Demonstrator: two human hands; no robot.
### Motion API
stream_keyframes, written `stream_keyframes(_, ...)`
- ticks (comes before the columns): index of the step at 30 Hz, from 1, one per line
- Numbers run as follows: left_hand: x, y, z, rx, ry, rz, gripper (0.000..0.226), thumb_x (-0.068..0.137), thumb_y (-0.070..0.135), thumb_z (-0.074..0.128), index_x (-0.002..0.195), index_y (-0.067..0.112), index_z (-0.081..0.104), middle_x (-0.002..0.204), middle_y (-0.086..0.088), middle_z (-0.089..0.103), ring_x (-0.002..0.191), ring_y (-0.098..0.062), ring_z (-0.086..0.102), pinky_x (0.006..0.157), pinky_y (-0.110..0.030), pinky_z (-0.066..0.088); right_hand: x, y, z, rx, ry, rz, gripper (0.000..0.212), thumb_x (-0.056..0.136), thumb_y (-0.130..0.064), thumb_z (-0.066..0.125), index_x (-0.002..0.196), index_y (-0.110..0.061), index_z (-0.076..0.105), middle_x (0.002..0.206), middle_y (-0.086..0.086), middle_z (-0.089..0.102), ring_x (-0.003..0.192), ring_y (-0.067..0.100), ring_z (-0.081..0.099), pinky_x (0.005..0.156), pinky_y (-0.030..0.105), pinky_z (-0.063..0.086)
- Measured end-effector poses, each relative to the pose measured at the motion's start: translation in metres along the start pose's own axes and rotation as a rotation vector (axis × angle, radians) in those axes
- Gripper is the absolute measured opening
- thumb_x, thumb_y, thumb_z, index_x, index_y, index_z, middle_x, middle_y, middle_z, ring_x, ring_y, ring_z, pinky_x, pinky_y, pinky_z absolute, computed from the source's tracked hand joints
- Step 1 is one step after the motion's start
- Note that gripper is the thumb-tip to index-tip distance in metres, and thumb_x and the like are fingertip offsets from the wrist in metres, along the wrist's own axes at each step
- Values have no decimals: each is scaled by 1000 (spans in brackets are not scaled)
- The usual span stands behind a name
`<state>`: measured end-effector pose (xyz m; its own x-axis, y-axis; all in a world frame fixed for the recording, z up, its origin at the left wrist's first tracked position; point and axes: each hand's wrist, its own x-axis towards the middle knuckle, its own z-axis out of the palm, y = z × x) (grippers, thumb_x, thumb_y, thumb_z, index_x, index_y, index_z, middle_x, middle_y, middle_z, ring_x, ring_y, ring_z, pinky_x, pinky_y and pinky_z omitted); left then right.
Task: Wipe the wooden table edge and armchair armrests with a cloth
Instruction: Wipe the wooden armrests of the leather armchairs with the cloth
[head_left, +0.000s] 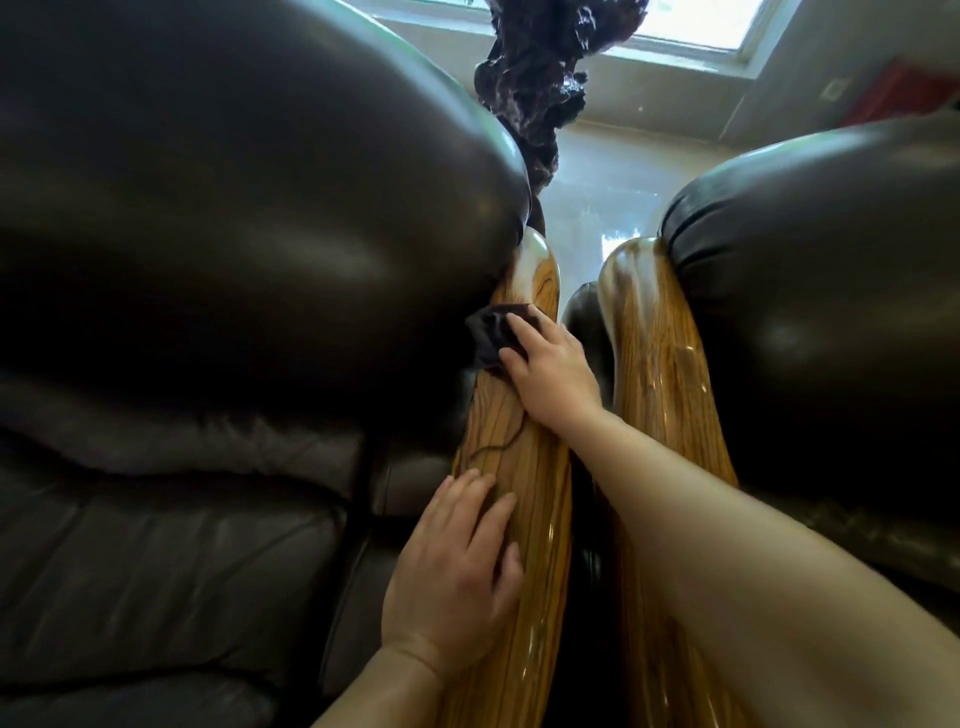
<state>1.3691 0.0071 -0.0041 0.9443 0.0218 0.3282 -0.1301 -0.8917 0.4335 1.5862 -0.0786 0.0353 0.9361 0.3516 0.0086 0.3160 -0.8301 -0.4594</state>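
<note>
Two glossy wooden armrests run away from me side by side. The left armrest (524, 467) belongs to the dark leather armchair (208, 260) on the left. My right hand (550, 369) presses a dark cloth (493, 332) onto the far part of this armrest, close to the chair's backrest. A loose thread trails from the cloth down the wood. My left hand (457, 566) lies flat on the near part of the same armrest, fingers spread, holding nothing. The right armrest (660, 374) belongs to a second leather armchair (831, 312) and is untouched.
A narrow dark gap separates the two armrests. A dark gnarled wood sculpture (545, 78) stands beyond the chairs, in front of a bright window (691, 21). Pale shiny floor (597, 197) shows between the chair backs. Something red (904, 98) sits at the far right wall.
</note>
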Motion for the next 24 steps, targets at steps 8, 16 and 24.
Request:
stream_keyframes(8,-8,2,-20,-128,67,-93,28,89,22,53,111,10,63,124,-13,56,118,-27,54,95,-42,50,-105,0,19,-118,134,-209,44,102,-43,41,142,-31,53,155,0,43,151,28,20,121,49,22)
stream_keyframes(16,-111,6,-36,7,-145,-54,48,90,32,50,134,14,58,151,-7,44,144,-18,34,114,-36,35,-193,8,43,-265,107,-332,43,105,-46,30,146,-38,41,159,-4,34,154,23,6,124,48,7)
stream_keyframes(24,-180,18,-40,124,-184,-48,48,90,36,51,133,16,59,151,-8,45,145,-20,33,116,-40,32,-232,5,53,-306,118,-428,44,106,-43,31,147,-33,40,158,1,36,153,27,12,123,52,11)
